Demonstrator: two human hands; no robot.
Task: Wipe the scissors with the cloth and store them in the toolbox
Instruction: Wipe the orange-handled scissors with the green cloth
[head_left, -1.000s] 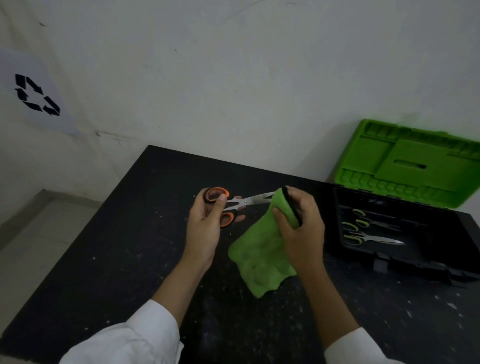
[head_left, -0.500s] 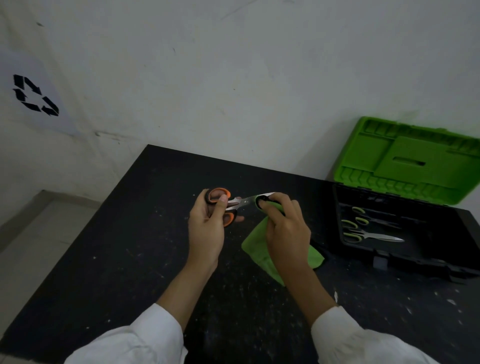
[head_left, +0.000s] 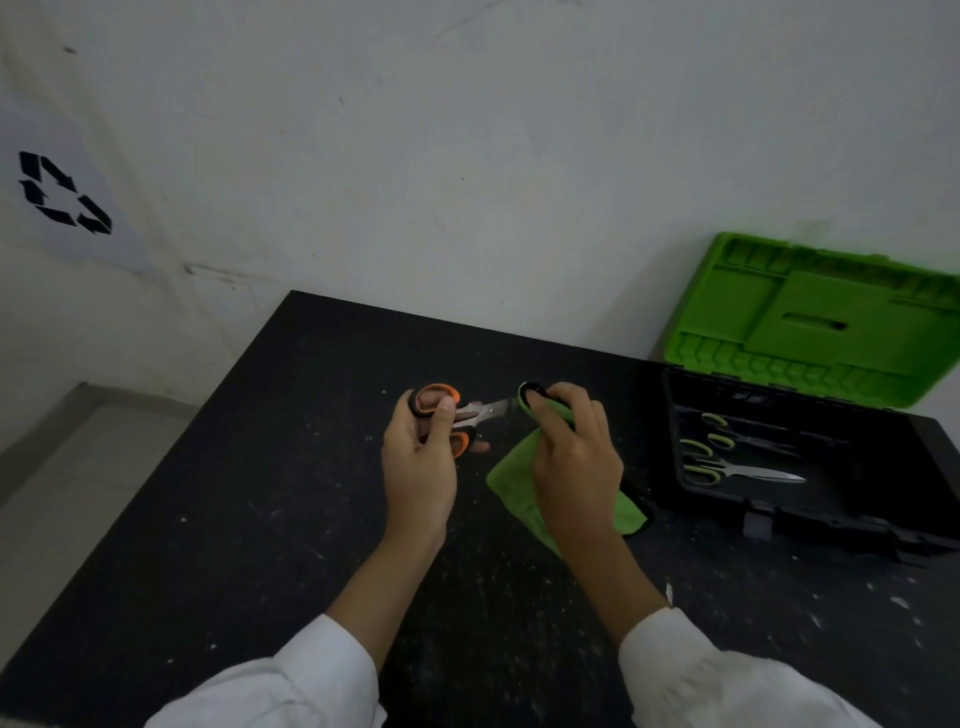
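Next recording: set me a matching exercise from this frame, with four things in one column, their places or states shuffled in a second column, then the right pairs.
Things
1. orange-and-black-handled steel scissors
2. green microfibre cloth
3. green plastic toolbox lid
4. green-handled steel scissors

Places or states
A. lying inside the black toolbox base
B. held by the handles in the left hand
C. swung open, standing up by the white wall
D. pinched round the blades by the right hand

Pairs: 1-B, 2-D, 3-C, 4-A
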